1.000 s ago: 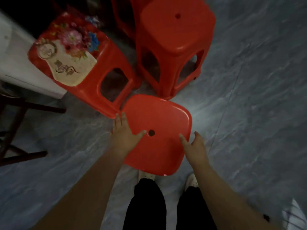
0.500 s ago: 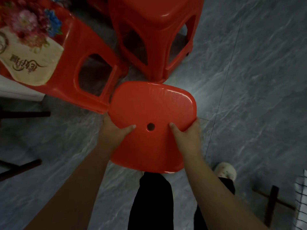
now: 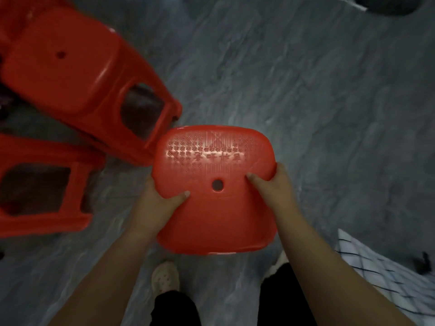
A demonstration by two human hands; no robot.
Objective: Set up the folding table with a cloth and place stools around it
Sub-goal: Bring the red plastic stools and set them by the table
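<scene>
Stool (image 3: 211, 215), w/ hands just spread over it a sec ago, now looks lifted above the feet (image 3: 164, 277), left hand (image 3: 159, 203) & right hand (image 3: 274, 194) each curled round a seat edge, thumbs (image 3: 180, 196) on top, just beside two other stools (image 3: 70, 74), prob. ready to carry tablewards.

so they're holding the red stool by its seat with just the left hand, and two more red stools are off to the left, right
Not quite: both hands hold it. The head view shows the left hand and the right hand each gripping a side of the red stool, thumbs on its seat. Two more red stools are indeed off to the left.
</scene>
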